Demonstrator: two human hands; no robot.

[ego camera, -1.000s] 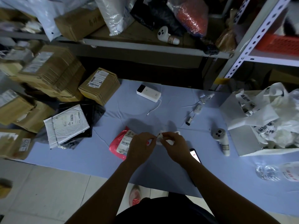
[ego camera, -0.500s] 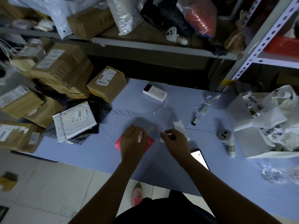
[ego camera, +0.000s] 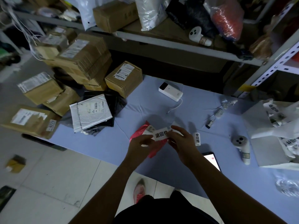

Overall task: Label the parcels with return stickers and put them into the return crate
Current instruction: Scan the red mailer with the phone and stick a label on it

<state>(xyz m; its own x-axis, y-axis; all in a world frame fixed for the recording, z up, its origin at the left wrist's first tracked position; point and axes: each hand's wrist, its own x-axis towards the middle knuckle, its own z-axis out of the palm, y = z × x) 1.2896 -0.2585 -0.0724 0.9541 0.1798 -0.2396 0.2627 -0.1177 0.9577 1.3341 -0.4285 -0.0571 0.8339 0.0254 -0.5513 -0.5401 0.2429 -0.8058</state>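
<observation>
- Holding a white return sticker (ego camera: 161, 135) stretched between both hands, just above the red parcel (ego camera: 142, 138).
- Left hand (ego camera: 142, 147) pinched shut on the near-left end of the sticker; right hand (ego camera: 179, 141) pinched shut on the far-right end.
- Not stuck down yet, by the look of it — parcel lies flat on the blue table cover (ego camera: 103, 143), right under the grip.
- Red parcel: soft, crinkly bag, bright red, with a small white paper label near the top, partly hidden by the sticker.
- Sticker: small white strip with big black letters, pulled flat, a bit tilted.
- Little roll of more stickers (ego camera: 197, 139) just to the right of the grip.
- Lots left to do, it seems — brown boxes (ego camera: 123, 78) and a white mailer bag (ego camera: 90, 113) wait well off to the left of the grip, none with a return sticker that can be seen.
- White box (ego camera: 265, 151) far to the right holds bags with the same black letters; likely the return crate.
</observation>
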